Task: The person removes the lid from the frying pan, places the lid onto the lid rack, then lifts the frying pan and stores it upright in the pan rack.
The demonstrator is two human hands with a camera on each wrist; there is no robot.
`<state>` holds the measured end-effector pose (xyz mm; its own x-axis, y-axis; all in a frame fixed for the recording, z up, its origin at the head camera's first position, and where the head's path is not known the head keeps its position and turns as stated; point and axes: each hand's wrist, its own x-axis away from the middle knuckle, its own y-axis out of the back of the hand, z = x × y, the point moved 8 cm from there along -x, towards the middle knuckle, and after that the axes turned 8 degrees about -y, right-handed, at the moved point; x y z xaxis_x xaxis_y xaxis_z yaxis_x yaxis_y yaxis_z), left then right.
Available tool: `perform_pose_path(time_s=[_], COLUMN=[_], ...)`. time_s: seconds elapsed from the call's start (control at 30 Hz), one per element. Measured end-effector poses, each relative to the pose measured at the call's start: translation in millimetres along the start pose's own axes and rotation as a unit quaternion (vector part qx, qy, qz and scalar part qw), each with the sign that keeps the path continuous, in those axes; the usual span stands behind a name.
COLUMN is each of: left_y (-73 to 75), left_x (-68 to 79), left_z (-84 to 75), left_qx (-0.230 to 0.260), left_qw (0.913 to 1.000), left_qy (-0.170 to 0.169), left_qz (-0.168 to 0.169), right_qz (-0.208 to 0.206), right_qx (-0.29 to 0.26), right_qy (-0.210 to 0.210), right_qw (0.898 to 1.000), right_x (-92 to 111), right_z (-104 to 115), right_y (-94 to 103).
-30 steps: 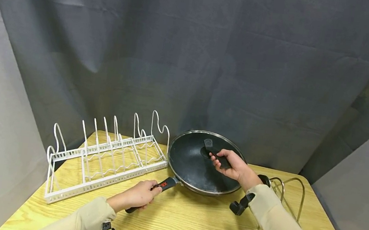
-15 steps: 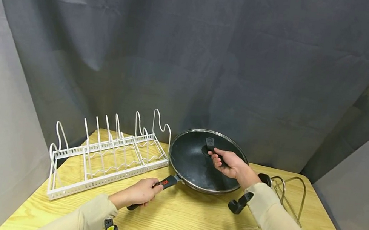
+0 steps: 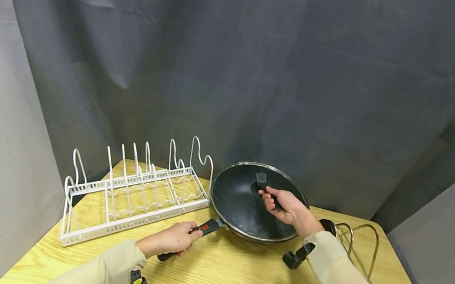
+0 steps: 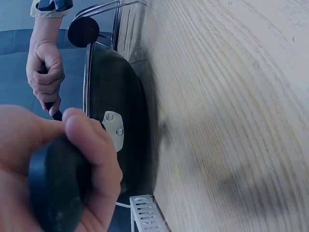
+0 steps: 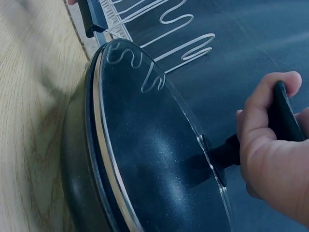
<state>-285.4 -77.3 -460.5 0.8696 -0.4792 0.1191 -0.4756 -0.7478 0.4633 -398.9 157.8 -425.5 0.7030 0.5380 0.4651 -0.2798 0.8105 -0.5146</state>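
My left hand (image 3: 172, 239) grips the black handle (image 3: 208, 226) of a deep frying pan, its fingers curled round it. The dark pan (image 4: 128, 154) stands on the wooden table in the left wrist view. Over it lies a round glass lid (image 3: 241, 209) with a metal rim, sitting on the pan's rim. My right hand (image 3: 285, 207) holds the lid's upright black handle (image 3: 261, 179) above the centre, with fingers wrapped round its grip. In the right wrist view that hand (image 5: 270, 135) is at the handle, raised off the glass.
To the left stands a white wire pan rack (image 3: 116, 227) with upright dividers, its right end close beside the pan. A metal wire rack (image 3: 376, 252) and a round black knob (image 3: 328, 227) are at the right, partly behind the right forearm. A grey curtain (image 3: 261, 71) hangs behind.
My right hand's fingers have wrapped closer round the lid's handle than a second ago. The left hand keeps its grip, and the pan stays in place; the head view has shifted slightly.
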Motion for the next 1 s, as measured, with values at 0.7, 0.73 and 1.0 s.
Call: perform_pose_path(time_s=[0.7, 0.73, 1.0], left_y=[1.7, 3.3, 21.3], left_x=[1.4, 0.6, -5.4], left_z=[-9.9, -12.6, -45.1], left_qx=[-0.041, -0.068, -0.266], left_qw=[0.9978, 0.9964, 0.9627], left_qy=[0.017, 0.012, -0.034], left_qz=[0.049, 0.050, 0.035], right_qz=[-0.002, -0.003, -0.024], right_qx=[0.120, 0.130, 0.179], right_qy=[0.070, 0.074, 0.101], right_qw=[0.990, 0.989, 0.978], right_x=[28.9, 30.9, 46.2], right_z=[13.2, 13.9, 19.8], right_y=[-17.0, -18.7, -26.2])
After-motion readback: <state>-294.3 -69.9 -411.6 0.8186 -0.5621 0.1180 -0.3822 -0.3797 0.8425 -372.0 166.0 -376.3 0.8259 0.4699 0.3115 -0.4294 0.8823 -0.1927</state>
